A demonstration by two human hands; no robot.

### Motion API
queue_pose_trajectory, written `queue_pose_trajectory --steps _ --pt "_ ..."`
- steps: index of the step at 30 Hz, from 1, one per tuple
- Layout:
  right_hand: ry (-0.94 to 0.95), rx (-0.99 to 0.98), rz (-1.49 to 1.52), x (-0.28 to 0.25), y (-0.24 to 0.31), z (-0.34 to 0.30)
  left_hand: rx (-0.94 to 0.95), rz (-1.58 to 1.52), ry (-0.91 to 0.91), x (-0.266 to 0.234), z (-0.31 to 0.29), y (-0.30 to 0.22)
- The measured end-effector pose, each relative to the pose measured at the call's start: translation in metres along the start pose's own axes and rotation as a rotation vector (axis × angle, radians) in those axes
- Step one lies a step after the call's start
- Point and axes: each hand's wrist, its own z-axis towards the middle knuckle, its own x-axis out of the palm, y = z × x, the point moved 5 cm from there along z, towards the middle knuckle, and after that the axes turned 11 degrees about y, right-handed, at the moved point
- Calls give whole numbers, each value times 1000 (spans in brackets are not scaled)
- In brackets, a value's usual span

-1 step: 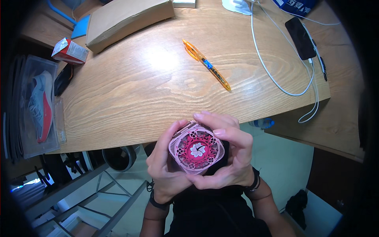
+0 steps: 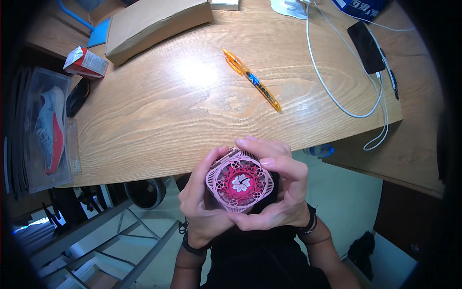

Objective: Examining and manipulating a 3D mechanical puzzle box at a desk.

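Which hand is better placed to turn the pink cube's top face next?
Probably the right hand. Its fingers curl over the far edge of the pink cube and its thumb lies along the near edge. The left hand cups the cube's left side, so it seems to steady it.

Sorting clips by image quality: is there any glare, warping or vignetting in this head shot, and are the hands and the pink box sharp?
Head view: a bright glare patch sits on the wooden table; table edges bow with fisheye distortion; the corners fall to black. The pink ornate box, left hand and right hand are evenly lit and sharp.
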Motion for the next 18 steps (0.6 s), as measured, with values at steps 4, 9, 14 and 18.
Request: queue_pose_trajectory --steps 4,9,14,18 --pt "9 -40 52 2 -6 2 36 43 11 -1 3 4" --pt "66 -7 84 7 -3 2 105 19 -5 -3 5 -1" --pt "28 37 7 -5 4 0 155 34 -79 -6 7 -9" --pt "75 32 -108 -10 8 2 155 43 -78 -9 8 -8"
